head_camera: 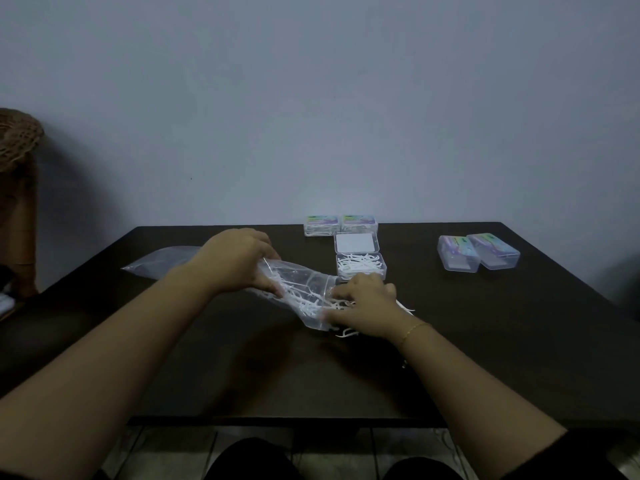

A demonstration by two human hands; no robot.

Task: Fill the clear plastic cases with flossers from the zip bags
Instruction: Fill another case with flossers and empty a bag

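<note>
My left hand (239,261) grips the closed end of a clear zip bag (301,289) that lies tilted on the dark table (242,368), with white flossers inside it. At the bag's mouth my right hand (363,303) lies curled over a small heap of spilled flossers (346,332); whether it holds any is hidden. Just behind that hand stands an open clear case (361,268) partly filled with flossers, its lid (356,243) folded back.
Two closed labelled cases (339,224) sit at the table's back edge. Another two closed cases (478,252) lie at the right. A second zip bag (162,263) lies flat at the left. A wicker chair (17,161) stands by the wall at far left.
</note>
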